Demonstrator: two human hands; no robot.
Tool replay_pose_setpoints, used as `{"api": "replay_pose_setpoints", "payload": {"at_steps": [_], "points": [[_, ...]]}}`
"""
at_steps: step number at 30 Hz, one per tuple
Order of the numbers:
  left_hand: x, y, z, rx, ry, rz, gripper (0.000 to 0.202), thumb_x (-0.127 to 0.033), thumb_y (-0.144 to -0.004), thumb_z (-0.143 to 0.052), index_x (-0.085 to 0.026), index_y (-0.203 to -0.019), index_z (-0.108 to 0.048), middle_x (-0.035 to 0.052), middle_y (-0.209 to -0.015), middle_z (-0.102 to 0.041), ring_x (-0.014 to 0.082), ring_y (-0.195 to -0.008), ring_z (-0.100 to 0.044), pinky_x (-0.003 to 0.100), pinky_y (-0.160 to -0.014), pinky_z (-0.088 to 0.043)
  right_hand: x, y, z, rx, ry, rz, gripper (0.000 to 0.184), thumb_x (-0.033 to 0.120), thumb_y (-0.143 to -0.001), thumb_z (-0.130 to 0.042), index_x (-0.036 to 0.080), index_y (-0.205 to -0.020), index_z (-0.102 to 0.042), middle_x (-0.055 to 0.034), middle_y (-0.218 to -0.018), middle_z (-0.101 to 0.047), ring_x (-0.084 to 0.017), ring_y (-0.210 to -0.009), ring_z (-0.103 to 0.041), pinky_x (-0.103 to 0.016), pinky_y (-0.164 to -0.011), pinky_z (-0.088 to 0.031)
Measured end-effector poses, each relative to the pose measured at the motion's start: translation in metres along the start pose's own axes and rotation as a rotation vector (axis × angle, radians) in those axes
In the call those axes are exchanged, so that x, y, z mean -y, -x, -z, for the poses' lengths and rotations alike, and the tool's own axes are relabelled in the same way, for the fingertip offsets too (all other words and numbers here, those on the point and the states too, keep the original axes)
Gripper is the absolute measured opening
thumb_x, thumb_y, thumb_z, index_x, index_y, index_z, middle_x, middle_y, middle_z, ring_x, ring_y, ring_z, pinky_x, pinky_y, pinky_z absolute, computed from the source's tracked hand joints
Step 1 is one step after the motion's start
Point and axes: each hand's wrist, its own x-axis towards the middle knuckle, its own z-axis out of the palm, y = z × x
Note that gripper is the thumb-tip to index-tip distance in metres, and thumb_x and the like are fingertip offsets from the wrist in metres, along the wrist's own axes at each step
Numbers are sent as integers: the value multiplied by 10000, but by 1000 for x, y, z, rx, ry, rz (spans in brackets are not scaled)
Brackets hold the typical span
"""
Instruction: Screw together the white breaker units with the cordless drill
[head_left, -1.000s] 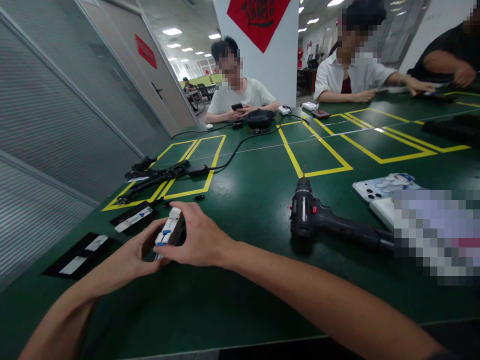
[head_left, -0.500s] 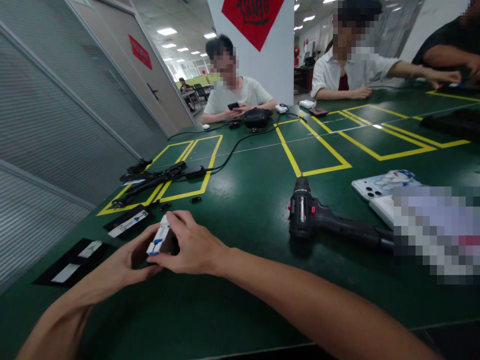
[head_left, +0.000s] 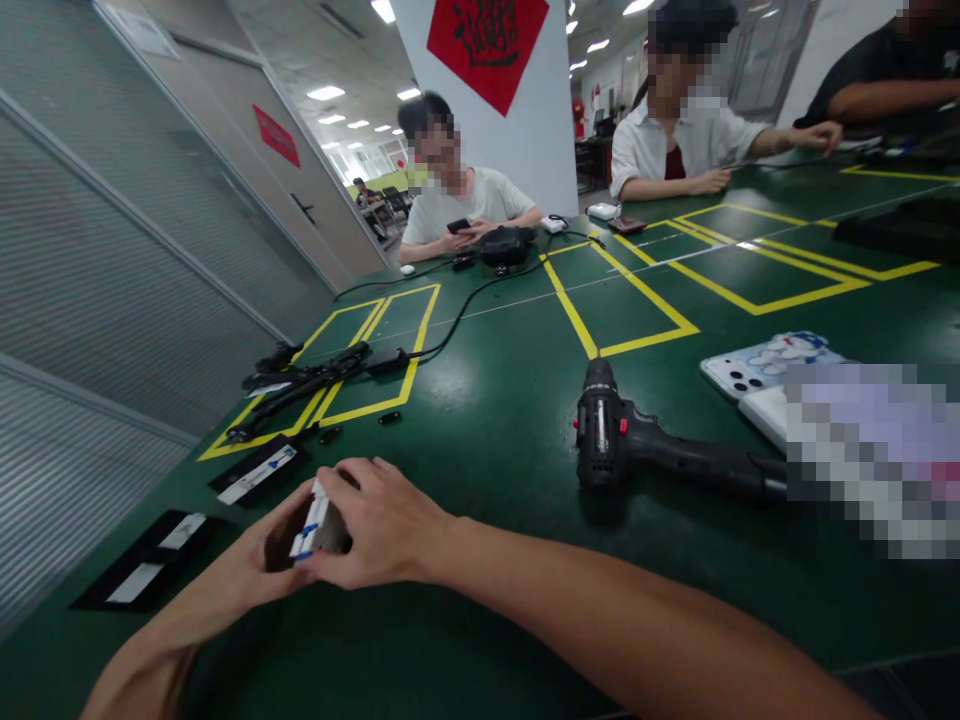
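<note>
Between both hands, over the near left of the table, is a small white box-like piece with blue marks (head_left: 309, 530). My left hand (head_left: 251, 550) is closed around its left side, thumb underneath. On the other side, my right hand (head_left: 386, 525) grips it, with the thumb at the near end and the fingers over the far end. The fingers cover much of it, so its exact kind cannot be made out. Just left of the hands lie two flat black pieces with white strips, the nearer one (head_left: 97, 590) and the farther one (head_left: 225, 485).
A black cordless drill (head_left: 600, 440) lies on the green table (head_left: 495, 620), right of my hands. Beyond it are a phone (head_left: 724, 375) and a blurred item (head_left: 877, 450). Black folded gear (head_left: 307, 375) with a cable lies at left. Several people sit across the table.
The view has tilted slightly. My hands appear a little lower, still holding the white piece, whose visible face looks narrower. A co-worker's outstretched hand at the far right has drawn back.
</note>
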Motion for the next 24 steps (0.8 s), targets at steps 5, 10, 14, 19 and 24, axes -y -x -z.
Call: {"api": "replay_pose_setpoints", "payload": {"at_steps": [5,10,14,19,24], "points": [[1,0,8,69,95,9,893,-391,-588,-760,-401,-1376,-339,-12,-1451,-403,297,-1348,-319,467,-1070,-303,-2,1,-3,19,18,8,713,349,-777,-783,45,-1277,-376,-122,-1171,-388,-230,-1088,-386,-340,-1024,-325],[-7,-12,4,40,293,29,757,-546,-656,-660,-319,-1340,-426,22,-1406,-465,330,-1308,-375,439,-1040,-364,4,3,0,27,23,-2,717,333,-829,-770,51,-1315,-325,-133,-1232,-344,-230,-1140,-357,-306,-1023,-340],[-26,-18,-14,-109,389,95,613,-436,-759,-618,-281,-1321,-428,12,-1362,-505,285,-1217,-482,347,-955,-459,-2,0,12,-1,25,-16,679,419,-853,-755,83,-1296,-365,-103,-1228,-371,-229,-1141,-358,-328,-1047,-315],[-33,-13,-24,-132,513,80,507,-392,-784,-609,-281,-1259,-472,11,-1363,-496,258,-1121,-556,258,-776,-529,-43,-6,22,8,335,-290,366,275,-998,-581,55,-1248,-430,-123,-1141,-402,-235,-1044,-400,-336,-921,-407],[-42,-10,-30,-167,485,20,477,-380,-782,-611,-260,-1229,-496,28,-1363,-498,272,-1146,-534,252,-748,-526,-82,-23,7,122,416,-275,417,134,-910,-649,49,-1271,-457,-148,-1175,-379,-285,-1019,-384,-408,-864,-417]]}}
